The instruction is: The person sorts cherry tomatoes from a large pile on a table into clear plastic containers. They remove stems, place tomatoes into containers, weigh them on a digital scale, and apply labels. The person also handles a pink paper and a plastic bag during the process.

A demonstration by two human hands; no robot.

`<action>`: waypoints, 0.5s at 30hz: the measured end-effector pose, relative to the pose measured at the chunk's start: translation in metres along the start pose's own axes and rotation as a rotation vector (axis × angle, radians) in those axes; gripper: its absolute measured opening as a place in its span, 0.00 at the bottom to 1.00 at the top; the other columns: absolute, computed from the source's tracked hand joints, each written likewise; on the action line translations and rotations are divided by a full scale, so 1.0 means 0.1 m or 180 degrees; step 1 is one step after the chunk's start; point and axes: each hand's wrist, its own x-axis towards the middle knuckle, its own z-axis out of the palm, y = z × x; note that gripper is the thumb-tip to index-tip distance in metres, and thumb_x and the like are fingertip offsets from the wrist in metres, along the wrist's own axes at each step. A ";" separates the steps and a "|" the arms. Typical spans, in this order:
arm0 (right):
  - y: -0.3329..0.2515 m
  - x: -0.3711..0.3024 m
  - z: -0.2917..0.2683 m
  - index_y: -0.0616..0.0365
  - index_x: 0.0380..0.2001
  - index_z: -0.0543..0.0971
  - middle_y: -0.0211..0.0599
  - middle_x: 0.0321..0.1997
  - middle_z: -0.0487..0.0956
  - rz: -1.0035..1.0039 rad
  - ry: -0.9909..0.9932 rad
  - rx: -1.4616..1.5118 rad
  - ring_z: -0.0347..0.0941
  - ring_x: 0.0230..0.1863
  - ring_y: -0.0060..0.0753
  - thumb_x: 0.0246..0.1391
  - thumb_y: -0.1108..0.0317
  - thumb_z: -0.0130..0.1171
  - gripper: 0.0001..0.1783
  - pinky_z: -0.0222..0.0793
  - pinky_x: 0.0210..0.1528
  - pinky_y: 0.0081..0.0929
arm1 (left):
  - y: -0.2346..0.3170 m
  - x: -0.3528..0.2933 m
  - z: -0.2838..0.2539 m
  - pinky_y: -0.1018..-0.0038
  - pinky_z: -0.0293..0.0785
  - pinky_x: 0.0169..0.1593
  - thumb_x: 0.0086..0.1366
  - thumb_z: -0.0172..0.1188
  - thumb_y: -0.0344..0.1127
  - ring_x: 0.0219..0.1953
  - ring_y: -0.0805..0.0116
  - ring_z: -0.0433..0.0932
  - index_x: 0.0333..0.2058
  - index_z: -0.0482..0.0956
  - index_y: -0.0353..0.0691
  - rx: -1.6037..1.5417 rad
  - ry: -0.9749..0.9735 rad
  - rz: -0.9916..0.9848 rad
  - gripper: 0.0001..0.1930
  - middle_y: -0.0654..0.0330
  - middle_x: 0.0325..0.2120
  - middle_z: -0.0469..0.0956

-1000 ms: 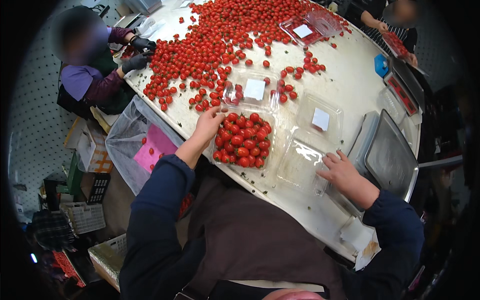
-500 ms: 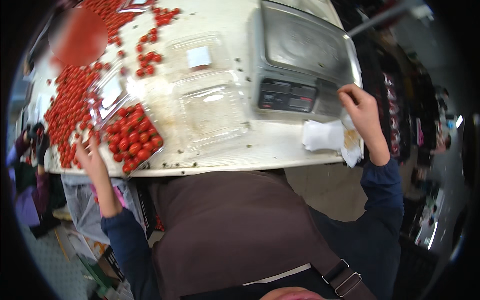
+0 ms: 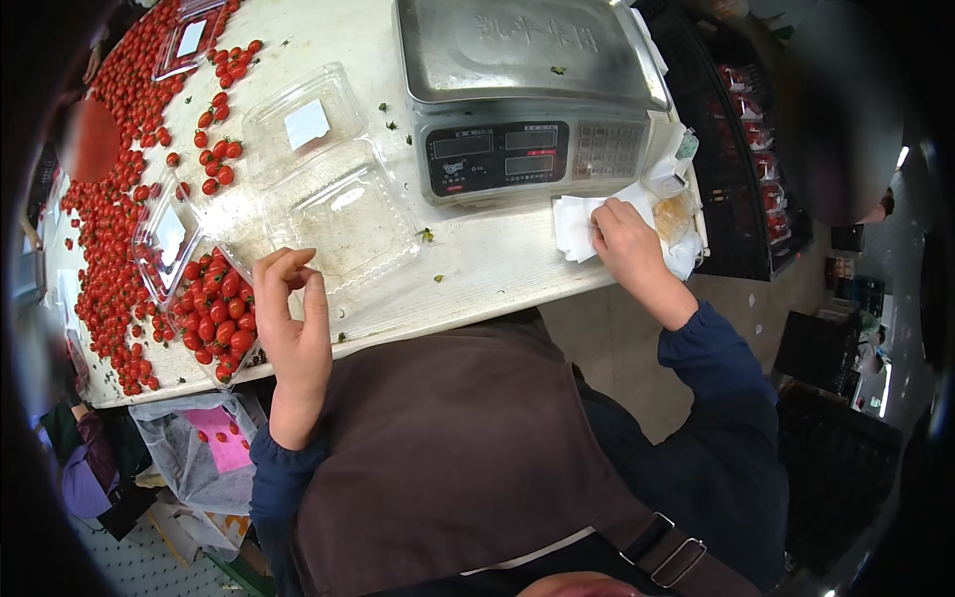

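My left hand (image 3: 292, 318) hangs above the table's near edge. Its fingers are curved, the thumb stands apart, and nothing shows between them. Just beside it lies an open clear plastic clamshell box (image 3: 167, 237) with cherry tomatoes (image 3: 214, 316) heaped in its base. My right hand (image 3: 633, 247) is closed, fingertips down on a stack of white paper pads (image 3: 574, 231); how many it grips is hidden. Between the hands lies another clear clamshell box (image 3: 343, 221), open, with a white paper pad (image 3: 306, 124) in its far half.
A weighing scale (image 3: 537, 129) with a steel platter stands beyond my right hand. Loose tomatoes (image 3: 109, 229) cover the table's left side. A bag-lined bin (image 3: 194, 448) stands below the left edge. Black crates (image 3: 716, 139) holding packed boxes are at right. Another person's sleeve (image 3: 90, 478) shows at left.
My left hand has moved right, away from the loose tomatoes, past the filled box. My right hand has come down from beside the scale onto the paper pads. The view has shifted.
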 end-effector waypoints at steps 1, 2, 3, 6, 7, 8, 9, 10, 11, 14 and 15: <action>0.02 0.00 0.02 0.59 0.27 0.73 0.38 0.29 0.71 -0.0038 0.0001 -0.0029 0.72 0.33 0.43 0.43 0.75 0.61 0.08 0.73 0.35 0.37 | 0.01 0.00 0.03 0.74 0.72 0.45 0.64 0.55 0.23 0.37 0.70 0.73 0.45 0.75 0.32 -0.0014 0.0041 0.0026 0.10 0.54 0.43 0.72; 0.02 0.00 0.03 0.59 0.26 0.72 0.37 0.29 0.71 0.0002 -0.0006 0.0015 0.72 0.34 0.43 0.43 0.76 0.61 0.08 0.73 0.35 0.37 | 0.01 -0.01 0.04 0.74 0.72 0.45 0.64 0.55 0.23 0.37 0.69 0.73 0.45 0.75 0.32 -0.0022 0.0020 -0.0028 0.10 0.54 0.43 0.72; 0.02 0.00 0.02 0.59 0.25 0.71 0.36 0.29 0.72 0.0043 -0.0014 0.0059 0.72 0.34 0.43 0.43 0.76 0.61 0.07 0.72 0.35 0.37 | 0.01 -0.02 0.04 0.74 0.72 0.44 0.64 0.56 0.23 0.37 0.69 0.74 0.45 0.75 0.32 -0.0031 -0.0002 -0.0083 0.10 0.54 0.43 0.72; 0.03 0.02 -0.03 0.58 0.25 0.71 0.36 0.29 0.72 0.0171 -0.0044 0.0285 0.73 0.34 0.42 0.43 0.76 0.60 0.07 0.72 0.34 0.38 | -0.01 -0.05 0.06 0.74 0.72 0.44 0.64 0.56 0.24 0.36 0.69 0.74 0.44 0.75 0.32 -0.0137 -0.0035 -0.0266 0.10 0.55 0.43 0.72; 0.04 0.02 -0.05 0.57 0.25 0.72 0.35 0.29 0.72 0.0215 -0.0058 0.0368 0.73 0.34 0.42 0.43 0.76 0.60 0.07 0.71 0.33 0.39 | -0.02 -0.05 0.07 0.74 0.72 0.44 0.64 0.56 0.24 0.36 0.70 0.74 0.44 0.75 0.32 -0.0193 -0.0039 -0.0332 0.10 0.55 0.42 0.73; 0.07 0.01 -0.05 0.59 0.26 0.72 0.36 0.29 0.72 0.0234 -0.0037 0.0463 0.73 0.33 0.42 0.44 0.77 0.60 0.07 0.71 0.33 0.37 | -0.02 -0.05 0.08 0.74 0.72 0.44 0.64 0.56 0.24 0.36 0.70 0.74 0.44 0.75 0.32 -0.0192 -0.0069 -0.0344 0.10 0.56 0.41 0.73; 0.09 0.00 -0.05 0.60 0.26 0.72 0.37 0.29 0.73 0.0256 -0.0015 0.0557 0.73 0.32 0.42 0.44 0.78 0.60 0.07 0.70 0.32 0.35 | -0.01 -0.03 0.09 0.75 0.72 0.44 0.64 0.56 0.24 0.36 0.70 0.74 0.44 0.76 0.32 -0.0192 -0.0100 -0.0356 0.10 0.56 0.40 0.73; 0.12 0.00 -0.06 0.61 0.27 0.72 0.38 0.28 0.73 0.0269 0.0012 0.0647 0.73 0.31 0.42 0.44 0.79 0.60 0.07 0.70 0.31 0.33 | 0.00 -0.02 0.11 0.75 0.72 0.44 0.63 0.56 0.23 0.36 0.70 0.75 0.43 0.76 0.32 -0.0193 -0.0122 -0.0364 0.10 0.57 0.39 0.74; 0.13 0.00 -0.08 0.61 0.28 0.72 0.38 0.29 0.74 0.0386 -0.0019 0.0804 0.74 0.30 0.40 0.45 0.79 0.60 0.07 0.70 0.31 0.31 | 0.01 -0.01 0.13 0.75 0.72 0.44 0.63 0.56 0.23 0.36 0.70 0.75 0.43 0.76 0.32 -0.0240 -0.0202 -0.0407 0.09 0.57 0.38 0.74; 0.08 0.12 -0.23 0.62 0.29 0.73 0.38 0.28 0.75 0.0764 -0.0053 0.1357 0.74 0.29 0.37 0.47 0.78 0.58 0.05 0.71 0.31 0.29 | 0.06 0.01 0.18 0.78 0.70 0.47 0.67 0.53 0.24 0.40 0.75 0.75 0.46 0.74 0.32 -0.0417 -0.0634 -0.0558 0.10 0.60 0.37 0.75; -0.05 0.22 -0.34 0.61 0.29 0.72 0.38 0.28 0.76 0.0907 -0.0032 0.1602 0.75 0.29 0.38 0.48 0.78 0.58 0.05 0.71 0.30 0.29 | 0.17 0.04 0.23 0.77 0.71 0.47 0.66 0.53 0.24 0.41 0.74 0.75 0.46 0.74 0.32 -0.0574 -0.0789 -0.0693 0.10 0.60 0.37 0.75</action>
